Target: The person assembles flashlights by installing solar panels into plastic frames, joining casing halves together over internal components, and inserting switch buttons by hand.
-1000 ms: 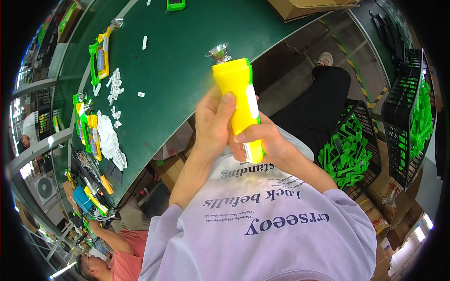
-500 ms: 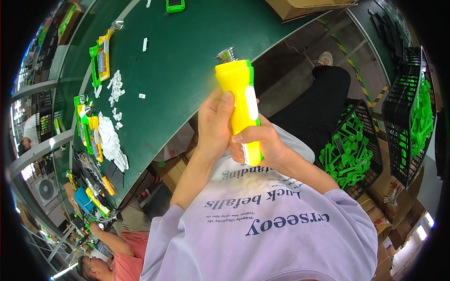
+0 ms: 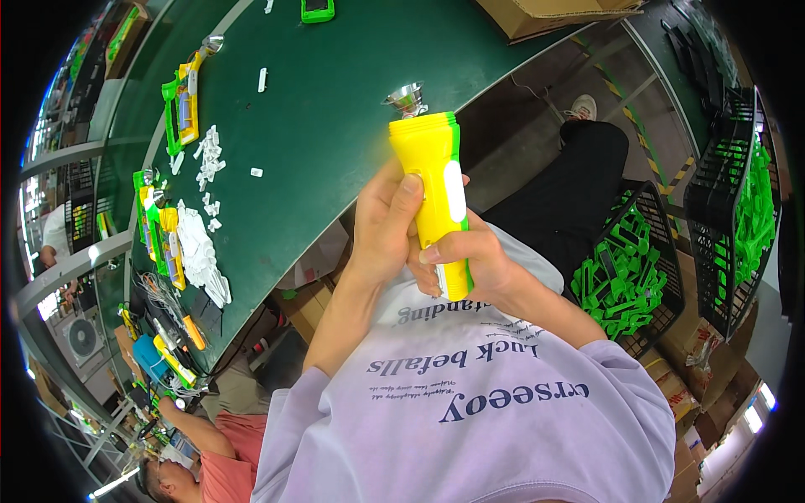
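Note:
Between both hands I hold a yellow and green flashlight [image 3: 432, 180] with a white strip along its side, its wide end pointing away from me. A shiny reflector cup [image 3: 407, 98] sticks out loose at that wide end. My left hand [image 3: 387, 214] is closed around the body's left side, thumb lying on the yellow shell. Lower down, my right hand [image 3: 470, 258] grips the narrow end, thumb across the front. Most of the fingers are hidden behind the flashlight.
On the green table [image 3: 310, 101] lie open flashlight halves [image 3: 186, 105], small white parts [image 3: 210, 158] and white strips [image 3: 201, 256]. A cardboard box [image 3: 553, 15] stands at the far edge. Black baskets of green parts [image 3: 625, 268] are at right. A co-worker [image 3: 222, 444] sits lower left.
The flashlight, the reflector and both hands have shifted very slightly toward me. My grip is the same.

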The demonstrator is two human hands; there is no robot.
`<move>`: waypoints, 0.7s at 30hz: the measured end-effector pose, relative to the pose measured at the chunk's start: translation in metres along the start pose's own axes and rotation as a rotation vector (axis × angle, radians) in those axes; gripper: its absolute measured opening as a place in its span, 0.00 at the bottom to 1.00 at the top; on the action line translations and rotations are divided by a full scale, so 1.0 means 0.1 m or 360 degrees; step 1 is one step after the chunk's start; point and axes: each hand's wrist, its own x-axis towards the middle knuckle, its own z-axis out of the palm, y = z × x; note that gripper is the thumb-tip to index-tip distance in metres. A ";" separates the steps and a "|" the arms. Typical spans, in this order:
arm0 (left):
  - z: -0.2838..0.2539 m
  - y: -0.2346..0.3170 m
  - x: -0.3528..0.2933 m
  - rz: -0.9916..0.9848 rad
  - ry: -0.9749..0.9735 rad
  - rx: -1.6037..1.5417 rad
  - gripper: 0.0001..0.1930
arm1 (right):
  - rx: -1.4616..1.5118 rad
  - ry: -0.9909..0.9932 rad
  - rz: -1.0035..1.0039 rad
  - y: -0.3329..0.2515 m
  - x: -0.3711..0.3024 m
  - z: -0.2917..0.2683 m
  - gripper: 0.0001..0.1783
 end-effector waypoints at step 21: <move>-1.11 1.41 0.38 0.0774 0.0229 0.2319 0.28 | -0.3419 0.0152 -0.1958 -1.14 0.54 0.67 0.36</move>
